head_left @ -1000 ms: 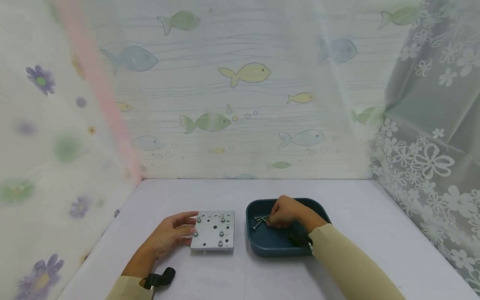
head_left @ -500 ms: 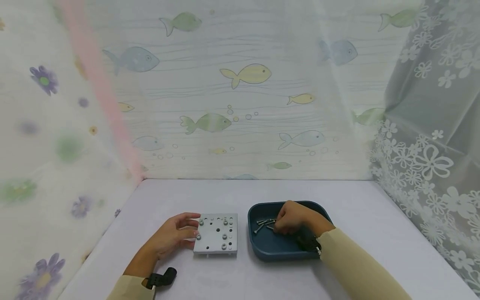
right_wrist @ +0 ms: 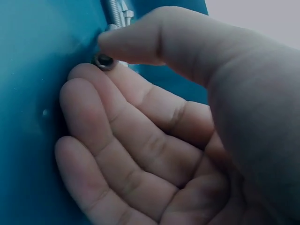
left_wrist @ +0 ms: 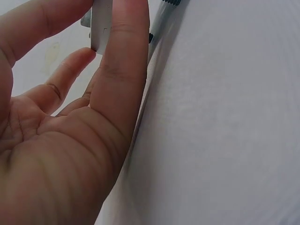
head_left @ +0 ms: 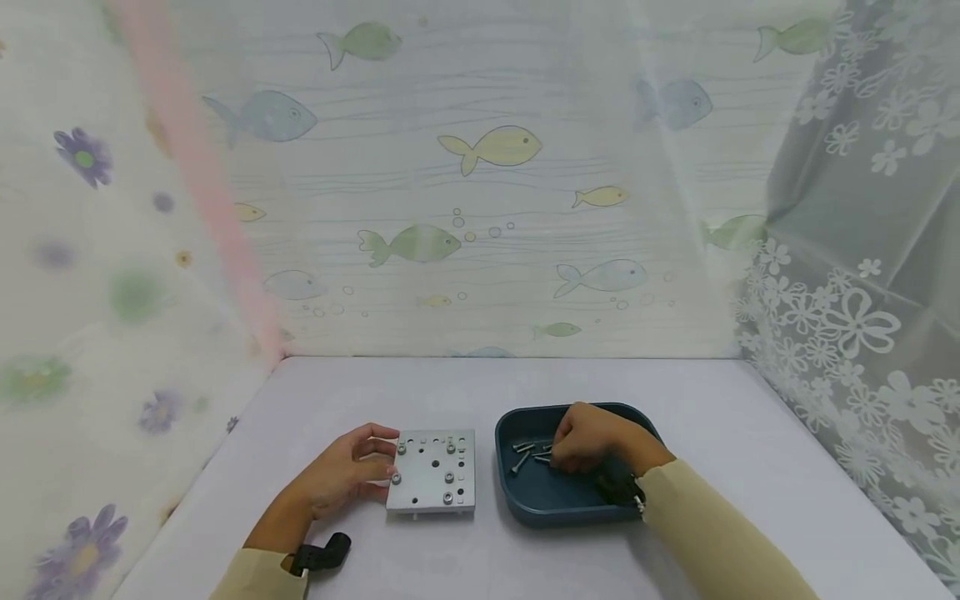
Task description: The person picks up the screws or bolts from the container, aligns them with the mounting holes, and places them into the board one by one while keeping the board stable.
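A silvery metal plate (head_left: 430,479) with several holes and socket-head screws set in it lies on the white table, left of centre. Screw ends stick out below its front edge. My left hand (head_left: 342,473) holds the plate's left edge between thumb and fingers; the plate's edge (left_wrist: 101,28) shows between them in the left wrist view. To the right, my right hand (head_left: 588,439) is down inside a dark blue tray (head_left: 573,514). Its thumb and fingertips pinch a socket-head screw (right_wrist: 104,61), whose shank is mostly hidden. Several loose screws (head_left: 522,460) lie beside the fingertips.
The white tabletop (head_left: 375,387) runs back to a hanging curtain (head_left: 487,275) with printed fish. Floral curtains (head_left: 862,358) close off both sides. The tray's raised wall surrounds the right hand.
My right hand has shifted slightly right and nearer within the tray, and the loose screws lie differently. The left hand stays at the plate's left edge.
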The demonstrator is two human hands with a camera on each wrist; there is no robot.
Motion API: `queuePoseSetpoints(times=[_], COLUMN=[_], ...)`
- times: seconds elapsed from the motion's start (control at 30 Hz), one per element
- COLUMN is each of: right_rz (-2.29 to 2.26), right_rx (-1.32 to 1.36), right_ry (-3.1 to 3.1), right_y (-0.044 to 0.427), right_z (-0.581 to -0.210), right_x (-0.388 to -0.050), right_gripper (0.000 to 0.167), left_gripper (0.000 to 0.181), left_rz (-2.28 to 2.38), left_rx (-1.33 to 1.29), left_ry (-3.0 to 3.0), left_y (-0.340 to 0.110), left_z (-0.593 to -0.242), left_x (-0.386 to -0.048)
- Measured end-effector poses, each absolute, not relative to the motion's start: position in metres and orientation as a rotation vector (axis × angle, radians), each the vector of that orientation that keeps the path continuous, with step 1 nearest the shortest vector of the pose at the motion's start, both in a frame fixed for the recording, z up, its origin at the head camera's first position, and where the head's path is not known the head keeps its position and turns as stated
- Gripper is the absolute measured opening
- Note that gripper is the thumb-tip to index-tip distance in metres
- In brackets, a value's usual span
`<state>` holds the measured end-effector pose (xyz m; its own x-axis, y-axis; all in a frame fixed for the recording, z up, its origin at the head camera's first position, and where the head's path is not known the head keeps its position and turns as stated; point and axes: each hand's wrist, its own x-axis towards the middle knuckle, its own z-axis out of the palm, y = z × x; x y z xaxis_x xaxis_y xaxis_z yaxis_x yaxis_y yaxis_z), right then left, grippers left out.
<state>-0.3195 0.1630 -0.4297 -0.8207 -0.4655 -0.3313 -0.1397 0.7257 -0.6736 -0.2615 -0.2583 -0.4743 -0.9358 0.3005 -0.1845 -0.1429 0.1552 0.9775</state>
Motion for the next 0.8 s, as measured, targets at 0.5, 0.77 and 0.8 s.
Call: queuePoseSetpoints(times=[0.5, 0.77, 0.8], right_rz=[-1.109, -1.227, -1.25], right_rx=[-0.535, -0.587, -0.584], right_ry=[2.426, 2.43, 2.423], right_y=[0.179, 0.18, 0.18], right_z=[-0.423, -0.413, -0.411], right_x=[-0.327, -0.322, -0.321], right_gripper=[0.008, 0.009, 0.009], left_gripper=[0.071, 0.071, 0.071], left_rz=[1.834, 1.845, 1.843], left_rx=[0.146, 0.143, 0.143], left_ry=[2.106, 2.099, 2.102], left_y=[-0.26, -0.259, -0.259], left_z=[-0.477, -0.476, -0.476], left_x=[-0.262, -0.261, -0.261])
